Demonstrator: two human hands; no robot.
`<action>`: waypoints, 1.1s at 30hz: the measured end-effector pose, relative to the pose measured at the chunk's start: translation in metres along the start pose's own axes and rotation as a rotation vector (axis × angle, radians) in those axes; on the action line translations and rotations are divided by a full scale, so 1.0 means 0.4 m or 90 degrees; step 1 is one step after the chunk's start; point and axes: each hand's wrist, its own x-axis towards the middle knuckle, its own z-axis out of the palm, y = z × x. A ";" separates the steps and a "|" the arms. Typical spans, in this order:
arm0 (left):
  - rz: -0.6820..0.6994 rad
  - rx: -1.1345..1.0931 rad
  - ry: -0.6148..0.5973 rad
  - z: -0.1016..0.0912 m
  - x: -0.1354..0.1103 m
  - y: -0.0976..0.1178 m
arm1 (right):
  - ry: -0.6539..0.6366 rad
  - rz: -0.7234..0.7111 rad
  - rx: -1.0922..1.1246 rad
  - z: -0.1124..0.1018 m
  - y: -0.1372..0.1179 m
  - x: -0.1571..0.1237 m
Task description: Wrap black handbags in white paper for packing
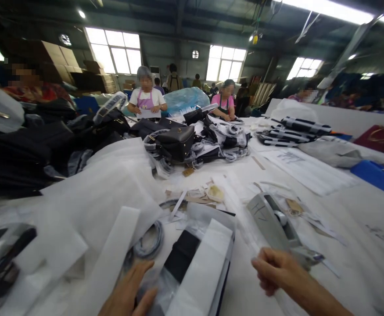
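At the bottom of the head view, my left hand has its fingers spread. It is beside a dark item partly wrapped in clear plastic, and I cannot tell whether it touches the wrap. A white strip lies lengthwise over this item. My right hand is closed in a pinch close to the cutting end of a grey tape dispenser. Anything between those fingers is too small or blurred to name. A coiled grey cord lies just beyond my left hand.
White foam sheets are heaped at left, near another dispenser-like object. Black handbags pile up mid-table. Paper scraps lie before them. Striped packs and a blue item are at right. Several people work across the table.
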 end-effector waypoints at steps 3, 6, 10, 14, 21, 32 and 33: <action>-0.149 -0.061 -0.164 -0.026 0.022 0.066 | -0.060 0.133 0.220 0.065 0.098 -0.068; -0.191 -0.087 -0.261 -0.037 0.086 0.137 | -0.174 0.161 0.365 0.147 0.078 -0.084; -0.199 -0.121 -0.314 -0.037 0.153 0.176 | -0.212 0.178 0.482 0.220 -0.004 -0.062; -0.194 -0.165 -0.318 -0.036 0.153 0.183 | -0.145 0.194 0.502 0.251 -0.028 -0.059; -0.145 -0.264 -0.271 -0.010 0.138 0.195 | -0.046 0.125 0.527 0.244 -0.051 -0.068; 0.235 -0.130 0.292 -0.240 0.301 0.423 | 0.155 -0.160 0.697 -0.140 -0.285 -0.017; 0.264 -0.098 0.314 -0.233 0.301 0.411 | 0.169 -0.190 0.714 -0.184 -0.295 0.019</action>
